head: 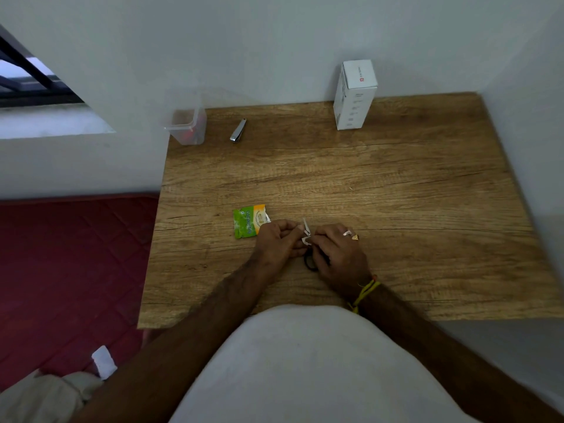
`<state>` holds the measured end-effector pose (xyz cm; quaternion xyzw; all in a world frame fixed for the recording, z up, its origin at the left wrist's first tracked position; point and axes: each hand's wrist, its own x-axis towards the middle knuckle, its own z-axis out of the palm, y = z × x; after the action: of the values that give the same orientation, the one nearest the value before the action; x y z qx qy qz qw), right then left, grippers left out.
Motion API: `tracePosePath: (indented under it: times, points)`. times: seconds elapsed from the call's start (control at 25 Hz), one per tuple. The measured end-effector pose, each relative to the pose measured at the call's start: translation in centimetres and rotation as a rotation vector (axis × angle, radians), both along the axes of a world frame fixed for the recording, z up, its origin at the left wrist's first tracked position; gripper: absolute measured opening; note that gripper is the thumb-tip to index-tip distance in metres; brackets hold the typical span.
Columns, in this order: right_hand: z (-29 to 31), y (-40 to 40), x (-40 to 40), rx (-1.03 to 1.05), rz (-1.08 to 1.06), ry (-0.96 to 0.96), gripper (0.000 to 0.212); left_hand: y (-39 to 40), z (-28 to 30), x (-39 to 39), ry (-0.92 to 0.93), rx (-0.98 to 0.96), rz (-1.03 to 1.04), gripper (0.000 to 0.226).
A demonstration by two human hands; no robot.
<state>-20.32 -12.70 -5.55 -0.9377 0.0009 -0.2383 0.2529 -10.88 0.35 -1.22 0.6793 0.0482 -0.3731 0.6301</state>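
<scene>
Head view, hands: both meet at the near middle of the table (381, 178), knuckles up, fingertips almost touching each other.
Left hand (279, 241): fingers curled in, tips pinching a small white scrap (306, 238); nothing else in it that shows.
Right hand (338, 254): fingers curled, closed round the scissors (309, 262); only the black handle loops show, under the thumb side. Two rings on the fingers, a yellow thread on the wrist.
White scrap: held up between the two hands, off the wood. A pale pointed tip stands above it; whether that is blade or more scrap, cannot tell.
Sachet (247, 222): green and orange, flat on the table just left of the left hand, its right edge touching or tucked under the knuckles. Neither hand grips it.
Progress, as judged: the work looks to be snipping at the little scrap. The sachet's right edge looks ragged, so it is likely already opened or trimmed. Whether the sachet's contents are out is hidden.
Left to do, as judged: finish the cut, set the scissors down, deal with the sachet.
Far edge: nail clipper (238, 130), clear plastic tub (186, 126) at the left corner, white box (354, 96) upright against the wall. All well apart from the hands.
</scene>
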Motion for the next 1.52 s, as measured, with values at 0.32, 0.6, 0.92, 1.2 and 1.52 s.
tracePosePath:
  times: [0.32, 0.6, 0.92, 1.2, 1.52]
  points:
    - [0.1, -0.2, -0.2, 0.011, 0.002, 0.011, 0.012, 0.1, -0.6, 0.1, -0.015, 0.012, -0.011, 0.019]
    - [0.2, -0.3, -0.2, 0.022, 0.027, -0.003, 0.011, 0.1, -1.0, 0.0, -0.06, 0.032, -0.02, 0.016]
    - [0.3, -0.3, -0.4, 0.041, 0.04, -0.036, 0.011, 0.2, -0.7, -0.2, -0.055, 0.024, -0.02, 0.015]
    - [0.3, 0.2, -1.6, 0.007, 0.079, -0.031, 0.009, 0.0, 0.0, -0.3, -0.057, 0.008, -0.012, 0.02]
    - [0.1, 0.5, -1.5, -0.095, 0.09, -0.03, 0.014, 0.0, -0.4, -0.2, -0.073, 0.003, -0.025, 0.018]
